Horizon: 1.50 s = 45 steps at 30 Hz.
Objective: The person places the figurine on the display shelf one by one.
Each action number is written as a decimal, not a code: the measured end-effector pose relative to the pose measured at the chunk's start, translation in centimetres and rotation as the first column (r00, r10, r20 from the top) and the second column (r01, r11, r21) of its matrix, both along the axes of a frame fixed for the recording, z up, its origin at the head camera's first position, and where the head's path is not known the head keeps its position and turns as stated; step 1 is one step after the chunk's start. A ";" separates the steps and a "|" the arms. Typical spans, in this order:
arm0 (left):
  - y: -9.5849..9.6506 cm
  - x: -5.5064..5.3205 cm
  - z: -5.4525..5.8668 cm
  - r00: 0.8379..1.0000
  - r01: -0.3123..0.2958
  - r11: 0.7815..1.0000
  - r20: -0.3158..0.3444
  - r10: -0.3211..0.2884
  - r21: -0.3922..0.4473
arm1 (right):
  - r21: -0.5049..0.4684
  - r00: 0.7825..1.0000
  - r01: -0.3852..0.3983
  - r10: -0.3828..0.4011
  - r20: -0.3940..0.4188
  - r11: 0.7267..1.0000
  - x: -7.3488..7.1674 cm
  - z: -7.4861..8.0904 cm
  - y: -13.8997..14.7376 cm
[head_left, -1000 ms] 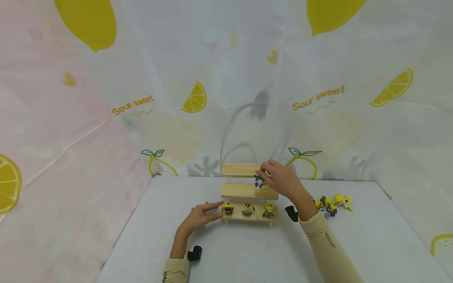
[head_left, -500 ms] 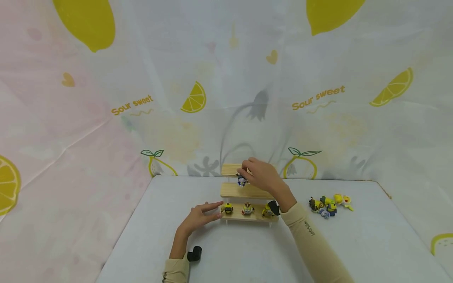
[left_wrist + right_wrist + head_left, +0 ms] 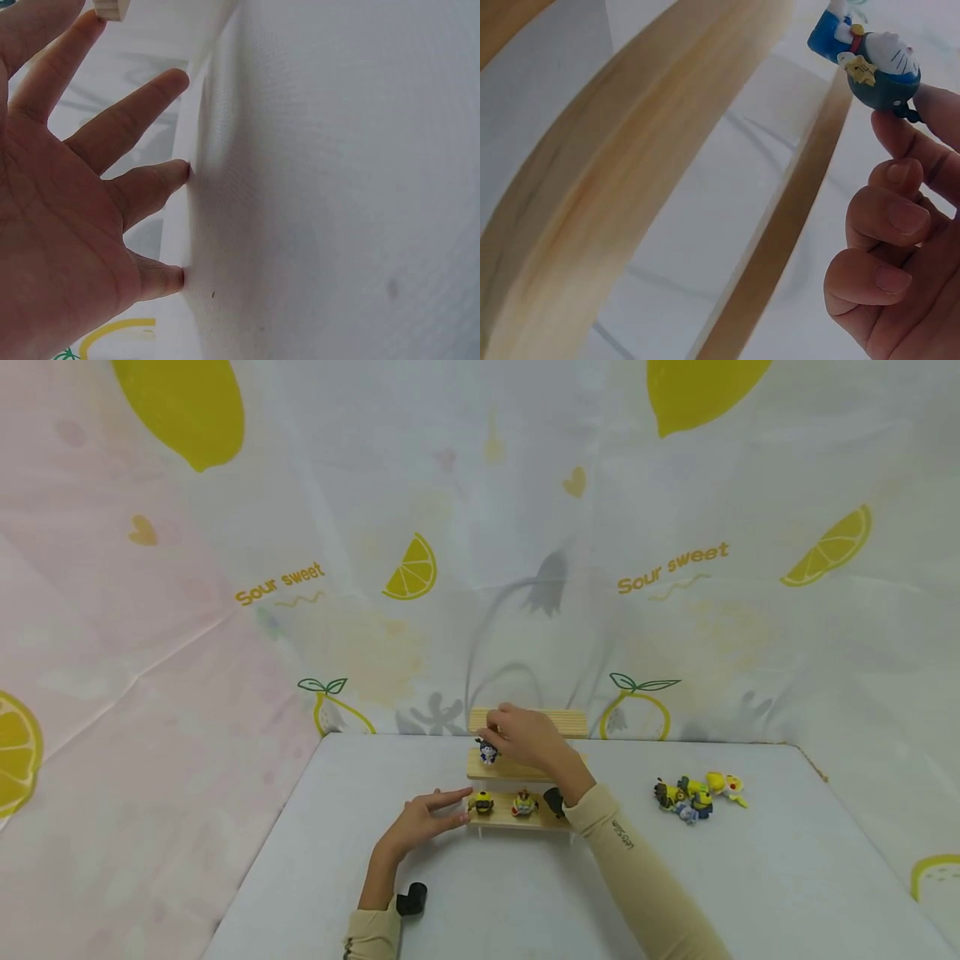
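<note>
My right hand (image 3: 528, 741) pinches a small blue-and-white cat figurine (image 3: 866, 64) by the top of its head, between thumb and index finger. In the head view the figurine is upright at the left end of the middle tier (image 3: 513, 768) of a wooden display stand. The other fingers of that hand are curled in the right wrist view. My left hand (image 3: 423, 818), fingers spread and fairly straight, is at the left end of the bottom tier (image 3: 504, 822). One fingertip meets the wood in the left wrist view.
On the bottom tier stand a yellow-and-black figurine (image 3: 483, 802) and a yellow, red and white one (image 3: 522, 803); the right wrist camera (image 3: 554, 802) covers the tier's right part. The top tier (image 3: 566, 723) rises behind. Several figurines (image 3: 693, 797) lie at the table's right, before a lemon-print curtain (image 3: 502, 527).
My right hand has carried the cat figurine leftward along the middle tier, from its right part to its left end. The left hand has stayed in place.
</note>
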<state>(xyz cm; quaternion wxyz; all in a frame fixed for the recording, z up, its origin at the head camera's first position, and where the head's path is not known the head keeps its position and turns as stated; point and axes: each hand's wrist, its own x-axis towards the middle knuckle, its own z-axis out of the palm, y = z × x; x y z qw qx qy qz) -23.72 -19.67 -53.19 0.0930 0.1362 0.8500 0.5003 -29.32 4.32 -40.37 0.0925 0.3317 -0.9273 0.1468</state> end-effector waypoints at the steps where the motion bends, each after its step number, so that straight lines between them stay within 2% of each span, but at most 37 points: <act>1: 0.0 0.0 0.0 1.000 0.004 1.000 -0.004 -0.004 -0.001 | 0.008 1.000 -0.004 0.004 -0.007 1.000 -0.1 -0.2 -0.1; 9: 0.0 -0.2 0.1 1.000 0.020 1.000 0.000 -0.020 -0.010 | 0.052 0.999 0.010 -0.007 -0.051 0.999 -0.3 -1.1 -0.9; 18: 0.0 -0.2 0.0 1.000 0.024 0.999 0.004 -0.024 -0.023 | 0.061 0.995 0.001 0.005 -0.101 0.998 0.2 -1.1 -1.1; 27: 0.0 -0.1 -0.2 1.000 0.012 1.000 0.028 -0.012 0.000 | 0.106 0.997 0.038 -0.031 -0.064 0.994 0.2 -1.4 -1.3; 45: 0.0 -0.1 -0.2 1.000 0.004 1.000 0.015 -0.004 -0.014 | 0.099 0.995 0.059 -0.051 -0.088 0.993 1.1 -1.2 -1.3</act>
